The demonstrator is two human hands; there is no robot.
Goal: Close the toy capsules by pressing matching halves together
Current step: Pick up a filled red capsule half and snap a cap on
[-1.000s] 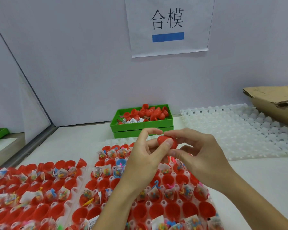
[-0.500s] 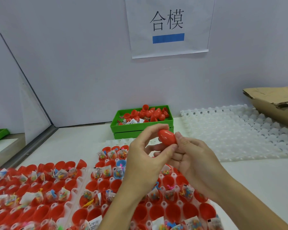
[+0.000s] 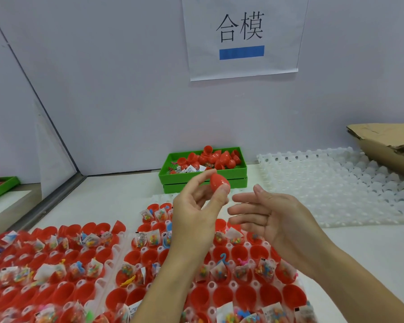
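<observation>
Right hand [image 3: 273, 215] let go, spread | left hand [image 3: 196, 206] pinches one closed capsule [image 3: 219, 182]

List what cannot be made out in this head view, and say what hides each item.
- Seam of the red plastic egg capsule: covered by the left hand's fingers, so full closure is uncertain.
- Tray cups beneath both forearms: hidden.
- Small toys in the clear packets: too small to identify.
- Left red-cup tray: blurred, cut by the frame edge.
- Brown cardboard box: cut off at the right edge.
</observation>
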